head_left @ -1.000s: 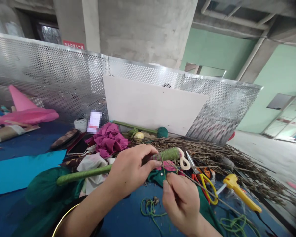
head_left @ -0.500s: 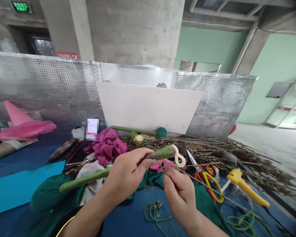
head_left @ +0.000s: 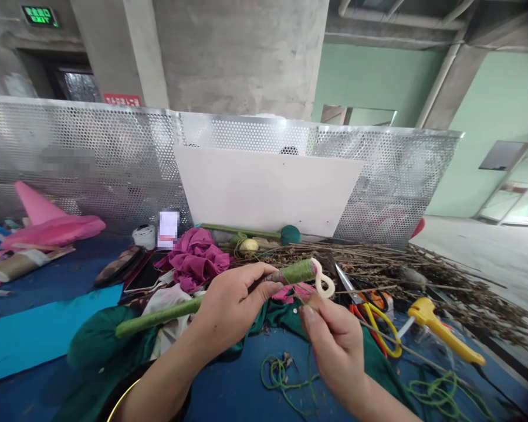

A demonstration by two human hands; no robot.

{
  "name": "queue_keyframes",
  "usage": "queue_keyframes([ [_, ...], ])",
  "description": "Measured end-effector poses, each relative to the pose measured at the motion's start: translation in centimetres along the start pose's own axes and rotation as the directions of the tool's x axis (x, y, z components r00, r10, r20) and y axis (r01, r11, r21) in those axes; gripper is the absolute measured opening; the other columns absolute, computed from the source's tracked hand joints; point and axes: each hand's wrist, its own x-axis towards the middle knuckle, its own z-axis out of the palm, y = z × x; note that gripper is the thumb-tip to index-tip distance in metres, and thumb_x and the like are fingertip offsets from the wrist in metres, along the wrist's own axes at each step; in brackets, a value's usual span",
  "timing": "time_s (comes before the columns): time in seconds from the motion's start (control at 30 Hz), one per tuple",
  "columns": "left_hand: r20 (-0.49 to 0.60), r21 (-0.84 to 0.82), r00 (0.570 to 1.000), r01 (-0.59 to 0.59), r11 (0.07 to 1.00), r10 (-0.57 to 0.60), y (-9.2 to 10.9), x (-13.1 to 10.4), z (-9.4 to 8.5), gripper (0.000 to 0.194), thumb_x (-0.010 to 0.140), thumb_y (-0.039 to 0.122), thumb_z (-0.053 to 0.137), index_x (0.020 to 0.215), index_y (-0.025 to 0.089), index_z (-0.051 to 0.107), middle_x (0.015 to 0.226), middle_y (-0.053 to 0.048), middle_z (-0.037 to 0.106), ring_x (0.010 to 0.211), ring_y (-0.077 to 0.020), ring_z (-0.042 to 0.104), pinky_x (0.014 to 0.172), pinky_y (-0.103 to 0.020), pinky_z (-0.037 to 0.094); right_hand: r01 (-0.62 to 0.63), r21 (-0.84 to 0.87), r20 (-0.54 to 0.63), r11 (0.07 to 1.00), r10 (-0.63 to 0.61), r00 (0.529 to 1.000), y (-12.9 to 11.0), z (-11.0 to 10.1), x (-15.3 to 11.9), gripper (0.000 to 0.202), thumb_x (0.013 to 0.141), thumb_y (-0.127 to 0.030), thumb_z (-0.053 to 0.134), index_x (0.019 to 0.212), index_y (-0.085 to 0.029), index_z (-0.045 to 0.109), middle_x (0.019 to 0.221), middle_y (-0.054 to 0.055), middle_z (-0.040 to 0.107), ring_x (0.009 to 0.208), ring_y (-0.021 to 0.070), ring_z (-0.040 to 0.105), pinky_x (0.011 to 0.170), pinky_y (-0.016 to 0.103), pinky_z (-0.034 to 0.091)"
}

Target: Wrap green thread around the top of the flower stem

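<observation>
Your two hands worked at the green-wrapped rod (head_left: 297, 271).
Your left hand (head_left: 231, 305) was closed around the rod, its thumb pressing along it; the cream loop (head_left: 324, 284) stood at the rod's end, at three o'clock from this hand, and the other end pointed to nine o'clock. Your right hand (head_left: 337, 343) was curled nearly shut, pinching the thin green thread (head_left: 300, 298) just beside the rod. From your right hand, the scissors (head_left: 356, 299) lay at two o'clock, the yellow glue gun (head_left: 444, 334) at three.
</observation>
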Motion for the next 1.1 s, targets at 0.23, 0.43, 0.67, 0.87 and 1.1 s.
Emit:
queue_keyframes([
  [0.23,0.033,-0.044,0.999,0.037,0.998,-0.035,0.0,0.0,-0.3,0.025,0.092,0.038,0.051,0.101,0.02,0.066,0.086,0.0,0.07,0.079,-0.018,0.063,0.07,-0.025,0.045,-0.103,0.105,-0.012,0.989,0.104,0.994,1.4,0.6,0.1,0.036,0.092,-0.027,0.041,0.059,-0.022,0.026,0.05,-0.007,0.022,0.044,0.0064,0.017,0.038,0.021,0.016],
  [0.43,0.126,-0.089,0.992,0.039,0.995,-0.027,0.0,-0.2,-0.4,0.029,0.092,0.039,0.048,0.094,0.018,0.068,0.074,0.0,0.064,0.065,-0.0141,0.055,0.06,-0.022,0.043,-0.073,0.038,0.022,0.997,0.072,0.997,2.8,0.1,0.5,0.039,0.091,-0.029,0.044,0.055,-0.021,0.031,0.049,-0.005,0.03,0.047,0.0084,0.026,0.044,0.023,0.026],
  [0.67,0.252,-0.16,0.968,0.041,0.986,0.001,-0.6,0.0,0.1,0.028,0.092,0.037,0.05,0.092,0.018,0.071,0.066,0.003,0.051,0.059,-0.0105,0.04,0.052,-0.018,0.033,-0.098,0.016,0.152,0.995,0.095,0.984,4.5,-1.6,0.6,0.033,0.086,-0.037,0.053,0.058,-0.02,0.047,0.054,-0.003,0.041,0.051,0.0115,0.035,0.048,0.024,0.037],
  [0.87,0.302,-0.211,0.953,0.085,0.974,-0.018,-0.5,0.1,0.0,0.029,0.092,0.036,0.049,0.092,0.018,0.07,0.063,0.004,0.043,0.057,-0.0107,0.037,0.052,-0.019,0.03,-0.163,0.055,0.307,0.985,0.139,0.942,4.0,-1.8,1.5,0.034,0.089,-0.041,0.051,0.062,-0.019,0.051,0.057,-0.003,0.043,0.053,0.0115,0.038,0.05,0.024,0.038],
  [1.1,0.365,-0.188,0.931,0.074,0.979,-0.001,0.2,-0.1,-0.1,0.027,0.091,0.033,0.048,0.076,0.015,0.061,0.06,0.005,0.044,0.056,-0.0097,0.038,0.053,-0.02,0.03,-0.237,0.102,0.509,0.966,0.154,0.847,3.1,-2.6,3.4,0.052,0.081,-0.064,0.054,0.059,-0.017,0.053,0.056,-0.002,0.046,0.053,0.0104,0.039,0.049,0.023,0.035],
])
